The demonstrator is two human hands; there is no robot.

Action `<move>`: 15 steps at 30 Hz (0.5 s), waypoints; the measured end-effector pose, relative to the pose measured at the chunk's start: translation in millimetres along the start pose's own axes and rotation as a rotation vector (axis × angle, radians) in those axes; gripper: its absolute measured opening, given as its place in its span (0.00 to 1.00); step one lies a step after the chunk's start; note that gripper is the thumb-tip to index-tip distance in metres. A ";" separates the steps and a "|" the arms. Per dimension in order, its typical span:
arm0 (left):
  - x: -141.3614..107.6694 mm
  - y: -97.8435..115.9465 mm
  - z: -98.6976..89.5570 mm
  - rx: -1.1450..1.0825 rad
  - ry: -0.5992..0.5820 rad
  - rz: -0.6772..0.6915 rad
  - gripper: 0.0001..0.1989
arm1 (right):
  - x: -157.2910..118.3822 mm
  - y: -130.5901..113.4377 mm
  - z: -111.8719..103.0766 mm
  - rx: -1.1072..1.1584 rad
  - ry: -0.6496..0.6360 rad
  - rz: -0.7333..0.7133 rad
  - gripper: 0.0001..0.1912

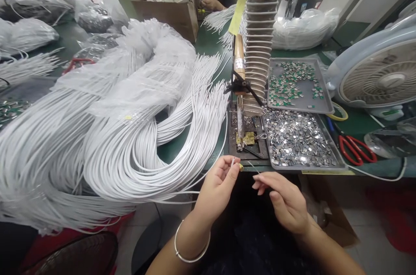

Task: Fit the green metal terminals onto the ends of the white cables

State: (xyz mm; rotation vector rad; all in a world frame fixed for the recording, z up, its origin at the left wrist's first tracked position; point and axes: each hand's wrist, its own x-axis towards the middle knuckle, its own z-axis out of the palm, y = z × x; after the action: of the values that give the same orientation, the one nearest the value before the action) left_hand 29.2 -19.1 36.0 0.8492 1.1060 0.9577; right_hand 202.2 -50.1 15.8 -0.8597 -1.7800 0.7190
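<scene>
Flanking the jig (242, 136), white cables (130, 136) are heaped leftward and a tray (308, 168) of metal clips rightward; below it, a brass piece (241, 166) is pinched by the left hand (217, 186), while the right hand's (282, 203) curled grip cannot be made out.

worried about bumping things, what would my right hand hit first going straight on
Likely the small gold piece held by the fingers of the left hand, just ahead of the right hand, though depth is hard to judge here.
</scene>
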 end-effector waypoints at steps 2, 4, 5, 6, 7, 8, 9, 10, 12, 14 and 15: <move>1.2 -1.9 -0.9 -0.036 0.004 -0.009 0.14 | -0.2 4.2 -7.5 -0.170 0.057 -0.047 0.20; 2.3 -4.4 -0.9 -0.072 0.008 -0.009 0.13 | 0.6 10.0 -16.4 -0.363 0.137 -0.081 0.19; 2.8 -5.5 -0.6 -0.086 0.011 -0.007 0.13 | 1.4 13.2 -21.0 -0.456 0.182 -0.084 0.19; 3.2 -6.5 -0.2 -0.097 0.014 -0.004 0.13 | 2.7 16.5 -25.6 -0.538 0.226 -0.071 0.17; 3.6 -7.3 0.2 -0.105 0.017 -0.001 0.13 | 4.1 19.5 -30.0 -0.611 0.260 -0.053 0.16; 3.9 -7.9 0.6 -0.111 0.017 0.001 0.13 | 5.8 22.3 -33.9 -0.677 0.287 -0.031 0.14; 4.1 -8.3 1.0 -0.115 0.014 0.001 0.13 | 7.6 24.6 -37.3 -0.730 0.299 -0.003 0.12; 4.3 -8.5 1.3 -0.117 0.011 0.002 0.13 | 9.5 26.4 -40.0 -0.770 0.300 0.030 0.10; 4.5 -8.5 1.6 -0.115 0.008 0.003 0.13 | 12.9 28.3 -43.3 -0.821 0.273 0.106 0.08; 4.5 -8.2 1.6 -0.106 0.010 0.001 0.12 | 15.8 28.5 -44.3 -0.851 0.216 0.191 0.06; 4.6 -8.0 1.5 -0.101 0.011 0.001 0.12 | 17.2 28.3 -44.3 -0.864 0.180 0.233 0.06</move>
State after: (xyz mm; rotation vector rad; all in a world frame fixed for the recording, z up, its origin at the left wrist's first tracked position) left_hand 32.9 -17.8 27.6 0.7629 1.0573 1.0118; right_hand 245.8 -16.2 17.1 -1.6604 -1.8339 -0.0399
